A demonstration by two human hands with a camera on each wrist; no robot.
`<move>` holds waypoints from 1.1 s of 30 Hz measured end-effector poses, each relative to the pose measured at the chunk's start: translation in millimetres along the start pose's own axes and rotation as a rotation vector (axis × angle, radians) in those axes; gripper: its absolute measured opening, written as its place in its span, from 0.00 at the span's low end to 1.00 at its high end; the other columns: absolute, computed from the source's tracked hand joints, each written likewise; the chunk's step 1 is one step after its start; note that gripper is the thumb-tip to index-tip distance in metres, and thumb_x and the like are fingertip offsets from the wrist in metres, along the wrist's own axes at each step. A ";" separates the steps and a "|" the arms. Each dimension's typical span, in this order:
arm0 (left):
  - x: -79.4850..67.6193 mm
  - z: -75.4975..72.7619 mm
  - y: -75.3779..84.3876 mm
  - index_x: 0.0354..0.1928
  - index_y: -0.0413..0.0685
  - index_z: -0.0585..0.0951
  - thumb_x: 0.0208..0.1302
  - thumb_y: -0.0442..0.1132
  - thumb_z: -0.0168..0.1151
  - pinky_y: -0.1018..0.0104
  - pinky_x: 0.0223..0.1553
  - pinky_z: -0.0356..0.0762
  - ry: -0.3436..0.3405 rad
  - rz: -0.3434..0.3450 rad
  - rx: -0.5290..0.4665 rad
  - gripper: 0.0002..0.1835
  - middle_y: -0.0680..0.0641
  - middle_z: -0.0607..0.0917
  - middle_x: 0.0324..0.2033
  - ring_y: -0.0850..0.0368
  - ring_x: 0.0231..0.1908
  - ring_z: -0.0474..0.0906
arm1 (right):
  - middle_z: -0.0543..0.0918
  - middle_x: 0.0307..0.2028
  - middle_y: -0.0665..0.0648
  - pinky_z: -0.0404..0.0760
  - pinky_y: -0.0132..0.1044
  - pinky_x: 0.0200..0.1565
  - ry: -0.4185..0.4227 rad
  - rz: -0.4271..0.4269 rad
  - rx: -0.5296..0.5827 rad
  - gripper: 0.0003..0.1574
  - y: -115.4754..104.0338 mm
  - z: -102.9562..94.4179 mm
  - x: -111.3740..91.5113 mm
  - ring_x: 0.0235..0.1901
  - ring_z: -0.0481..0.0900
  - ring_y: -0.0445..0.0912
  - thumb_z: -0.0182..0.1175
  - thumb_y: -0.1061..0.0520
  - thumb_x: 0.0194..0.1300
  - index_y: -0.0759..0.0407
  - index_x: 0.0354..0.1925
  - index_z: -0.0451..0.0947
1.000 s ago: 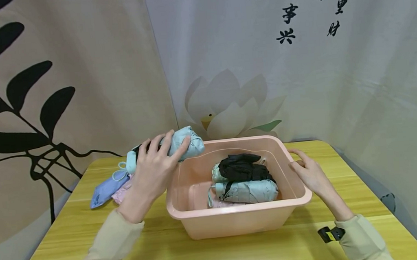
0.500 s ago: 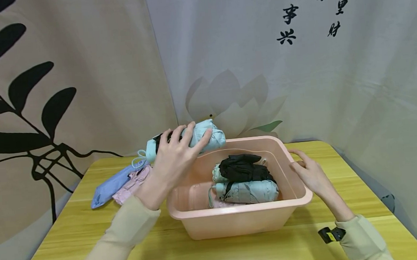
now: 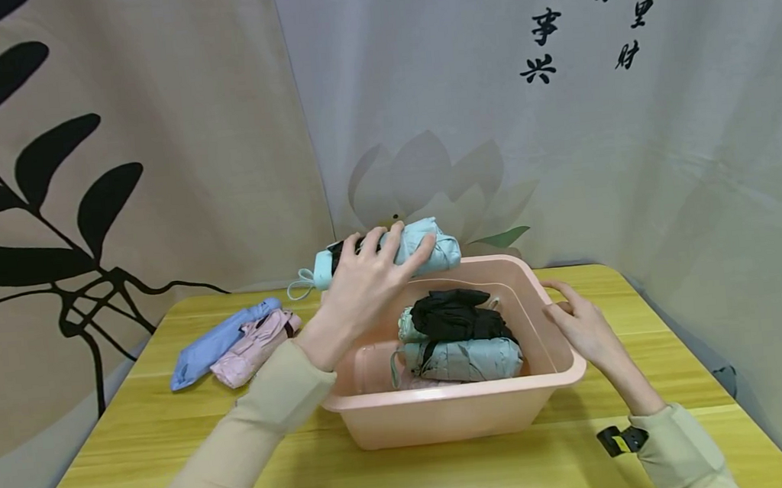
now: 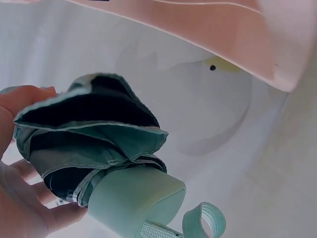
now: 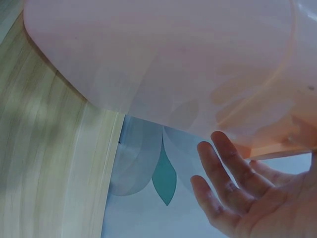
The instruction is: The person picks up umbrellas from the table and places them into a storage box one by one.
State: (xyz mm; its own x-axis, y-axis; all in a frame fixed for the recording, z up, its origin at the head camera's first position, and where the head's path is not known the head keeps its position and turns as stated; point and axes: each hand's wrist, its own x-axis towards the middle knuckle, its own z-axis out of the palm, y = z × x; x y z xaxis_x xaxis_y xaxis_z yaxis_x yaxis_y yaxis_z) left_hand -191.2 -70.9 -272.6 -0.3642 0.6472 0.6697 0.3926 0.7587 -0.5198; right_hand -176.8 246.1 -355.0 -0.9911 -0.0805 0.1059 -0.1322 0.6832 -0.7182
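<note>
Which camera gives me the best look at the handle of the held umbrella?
The left wrist view: the handle is large and close there, its cord loop just below. The head view shows it smaller, at one end of the umbrella; the right wrist view doesn't show it.

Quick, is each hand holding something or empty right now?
Left hand: holding a folded light-blue umbrella.
Right hand: at the pink basin's rim; whether it grips can't be told.

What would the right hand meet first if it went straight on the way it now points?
The pink bin, on its right side; the right hand seems to be touching it there, though exact contact is unclear.
</note>
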 end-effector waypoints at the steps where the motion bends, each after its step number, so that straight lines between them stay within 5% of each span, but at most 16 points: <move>1: 1.8 0.7 1.5 0.60 0.62 0.66 0.58 0.46 0.61 0.52 0.40 0.78 -0.015 0.002 -0.011 0.27 0.41 0.78 0.51 0.46 0.44 0.78 | 0.77 0.50 0.73 0.79 0.48 0.42 0.002 -0.002 -0.002 0.32 -0.3 -0.2 -0.1 0.46 0.79 0.60 0.40 0.47 0.70 0.57 0.67 0.53; 5: 8.4 4.7 8.1 0.61 0.61 0.65 0.51 0.57 0.64 0.52 0.41 0.78 -0.037 0.011 -0.037 0.34 0.41 0.77 0.52 0.45 0.44 0.78 | 0.77 0.50 0.73 0.79 0.48 0.42 0.007 -0.012 -0.004 0.31 -1.3 -0.7 -0.7 0.46 0.79 0.60 0.40 0.47 0.70 0.57 0.67 0.54; 12: 19.4 12.2 22.3 0.62 0.62 0.62 0.59 0.45 0.60 0.53 0.40 0.78 -0.093 0.054 -0.037 0.29 0.42 0.76 0.52 0.47 0.45 0.77 | 0.77 0.50 0.73 0.79 0.47 0.42 -0.002 0.002 -0.003 0.32 -1.7 -0.8 -0.5 0.46 0.79 0.60 0.40 0.47 0.70 0.57 0.67 0.53; 18: 27.4 17.5 34.5 0.64 0.61 0.59 0.60 0.48 0.57 0.54 0.41 0.77 -0.177 0.107 -0.044 0.30 0.42 0.75 0.53 0.46 0.46 0.76 | 0.76 0.51 0.73 0.78 0.51 0.44 0.001 -0.008 -0.014 0.32 -1.5 -0.1 -0.3 0.47 0.78 0.61 0.39 0.47 0.70 0.58 0.67 0.53; 26: 34.2 30.1 47.3 0.62 0.60 0.61 0.61 0.42 0.55 0.56 0.37 0.78 -0.151 0.162 -0.087 0.27 0.44 0.76 0.51 0.49 0.44 0.77 | 0.78 0.48 0.71 0.78 0.47 0.42 0.006 -0.003 -0.032 0.31 -0.9 -0.4 0.4 0.45 0.79 0.59 0.39 0.46 0.70 0.56 0.67 0.54; 33: 37.9 40.2 57.9 0.64 0.62 0.60 0.63 0.44 0.53 0.58 0.36 0.78 -0.267 0.221 -0.115 0.27 0.45 0.76 0.52 0.50 0.45 0.77 | 0.79 0.48 0.72 0.79 0.46 0.40 0.011 -0.021 -0.022 0.32 -1.2 0.1 0.0 0.44 0.80 0.58 0.40 0.46 0.71 0.58 0.67 0.54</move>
State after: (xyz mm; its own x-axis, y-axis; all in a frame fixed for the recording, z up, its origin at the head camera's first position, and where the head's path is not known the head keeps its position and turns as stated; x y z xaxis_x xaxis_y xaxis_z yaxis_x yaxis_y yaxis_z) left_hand -216.2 0.5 -298.7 -0.4615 0.8024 0.3785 0.5735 0.5953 -0.5628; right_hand -176.6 245.3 -354.2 -0.9879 -0.0872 0.1285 -0.1527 0.6970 -0.7006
